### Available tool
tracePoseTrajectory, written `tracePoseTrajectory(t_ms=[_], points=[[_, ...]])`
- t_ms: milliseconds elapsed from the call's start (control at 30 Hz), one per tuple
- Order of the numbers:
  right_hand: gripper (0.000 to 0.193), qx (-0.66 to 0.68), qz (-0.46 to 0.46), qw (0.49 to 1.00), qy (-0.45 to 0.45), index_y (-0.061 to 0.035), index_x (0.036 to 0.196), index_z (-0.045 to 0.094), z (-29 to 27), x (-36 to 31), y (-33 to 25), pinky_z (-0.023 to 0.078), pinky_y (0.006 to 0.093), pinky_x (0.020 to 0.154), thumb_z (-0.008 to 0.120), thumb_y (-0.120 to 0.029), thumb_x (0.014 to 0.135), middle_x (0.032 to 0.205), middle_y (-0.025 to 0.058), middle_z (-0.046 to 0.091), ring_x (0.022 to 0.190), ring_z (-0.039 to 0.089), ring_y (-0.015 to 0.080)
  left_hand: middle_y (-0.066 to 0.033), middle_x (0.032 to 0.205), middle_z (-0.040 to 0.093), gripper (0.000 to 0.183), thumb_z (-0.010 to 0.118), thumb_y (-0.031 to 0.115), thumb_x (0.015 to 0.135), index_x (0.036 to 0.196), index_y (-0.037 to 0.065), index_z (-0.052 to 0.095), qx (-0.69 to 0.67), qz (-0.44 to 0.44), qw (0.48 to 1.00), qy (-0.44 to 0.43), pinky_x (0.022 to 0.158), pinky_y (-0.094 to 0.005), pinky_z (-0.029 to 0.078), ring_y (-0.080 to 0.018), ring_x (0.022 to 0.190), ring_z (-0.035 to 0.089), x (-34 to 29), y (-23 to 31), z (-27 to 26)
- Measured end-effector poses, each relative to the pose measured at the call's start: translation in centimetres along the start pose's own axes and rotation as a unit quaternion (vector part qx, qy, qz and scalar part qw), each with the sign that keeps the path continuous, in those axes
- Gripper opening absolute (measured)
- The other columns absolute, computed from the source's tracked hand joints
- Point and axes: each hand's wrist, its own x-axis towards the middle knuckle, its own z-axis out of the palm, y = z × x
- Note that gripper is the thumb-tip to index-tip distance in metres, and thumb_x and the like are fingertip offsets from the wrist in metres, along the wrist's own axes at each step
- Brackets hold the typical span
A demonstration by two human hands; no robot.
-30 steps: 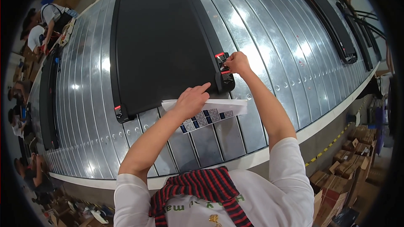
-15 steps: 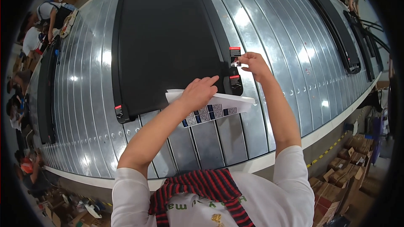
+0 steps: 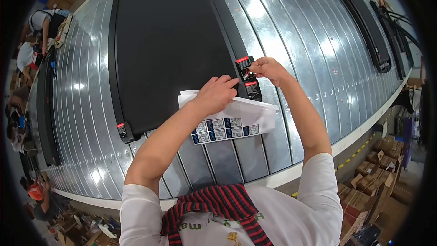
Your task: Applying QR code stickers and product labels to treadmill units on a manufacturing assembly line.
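Observation:
A black treadmill deck (image 3: pixel 168 41) lies in front of me, its near right corner beside both hands. My right hand (image 3: pixel 271 71) pinches the lower right edge of a black warning label with a red top band (image 3: pixel 243 65), which lies over the right side rail. Just below it, a second black-and-red label (image 3: pixel 252 91) sits on the rail's end cap. My left hand (image 3: pixel 215 94) is closed on a white sheet of stickers (image 3: pixel 255 114) at the deck's near edge, its fingertips pointing toward the labels. Rows of blue-and-white printed stickers (image 3: pixel 218 130) show on the sheet's lower part.
The deck rests on a slatted metal conveyor (image 3: pixel 291 54). A similar label (image 3: pixel 121 130) marks the left rail's end. Other black frames lie left (image 3: pixel 45 109) and right (image 3: pixel 359 23). People work along the left side. Cardboard boxes (image 3: pixel 387 146) stand at the lower right.
The upper label has shifted left and tilted, now lying over the rail nearer the lower label, with my right hand still on it. The sticker sheet has tipped to show more of its face.

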Motion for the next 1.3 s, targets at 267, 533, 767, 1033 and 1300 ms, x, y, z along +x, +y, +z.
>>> tracePoseTrajectory(t_ms=[267, 533, 767, 1033, 1300], points=[[0.010, 0.012, 0.004, 1.000, 0.024, -0.0009, 0.083, 0.060, 0.15, 0.10, 0.64, 0.044, 0.0238, 0.068, 0.062, -0.008, 0.076, 0.078, 0.0055, 0.060, 0.071, 0.054, 0.0107, -0.0072, 0.124, 0.045, 0.013, 0.063, 0.014, 0.069, 0.078, 0.006, 0.060, 0.011, -0.002, 1.000, 0.007, 0.089, -0.0363, 0.035, -0.0235, 0.114, 0.037, 0.19, -0.01, 0.31], [0.010, 0.014, -0.004, 1.000, 0.017, -0.0003, 0.082, 0.060, -0.10, 0.41, 0.76, 0.045, 0.0228, 0.065, 0.063, -0.006, 0.075, 0.076, 0.0059, 0.060, 0.068, 0.054, 0.0105, -0.0072, 0.124, 0.045, 0.013, 0.063, 0.015, 0.069, 0.078, 0.006, 0.060, 0.020, -0.010, 1.000, -0.004, 0.089, -0.0381, 0.036, -0.0250, 0.115, 0.037, 0.48, 0.15, 0.30], [0.011, 0.035, -0.012, 0.999, 0.033, 0.0020, 0.078, 0.058, 0.06, 0.38, 0.96, 0.042, 0.0247, 0.062, 0.063, -0.007, 0.072, 0.070, 0.0073, 0.058, 0.063, 0.051, 0.0124, -0.0077, 0.124, 0.044, 0.013, 0.063, 0.014, 0.069, 0.079, 0.006, 0.060, 0.009, -0.003, 1.000, 0.006, 0.089, -0.0385, 0.035, -0.0255, 0.116, 0.036, 0.38, 0.11, 0.30], [0.011, 0.026, -0.004, 0.999, 0.047, 0.0020, 0.078, 0.059, 0.47, 0.32, 0.64, 0.042, 0.0243, 0.062, 0.063, -0.006, 0.072, 0.071, 0.0075, 0.058, 0.064, 0.051, 0.0125, -0.0058, 0.116, 0.047, 0.010, 0.057, 0.013, 0.072, 0.078, 0.007, 0.063, 0.031, 0.014, 0.999, 0.010, 0.083, -0.0335, 0.034, -0.0203, 0.107, 0.039, 0.35, -0.06, 0.29], [0.011, 0.010, -0.002, 0.999, 0.046, 0.0022, 0.078, 0.059, 0.28, 0.34, 0.23, 0.044, 0.0253, 0.067, 0.061, -0.006, 0.072, 0.073, 0.0086, 0.058, 0.068, 0.055, 0.0146, -0.0068, 0.117, 0.046, 0.011, 0.058, 0.015, 0.072, 0.079, 0.007, 0.063, 0.042, 0.017, 0.999, -0.014, 0.084, -0.0340, 0.034, -0.0207, 0.108, 0.039, 0.60, -0.15, -0.10]])
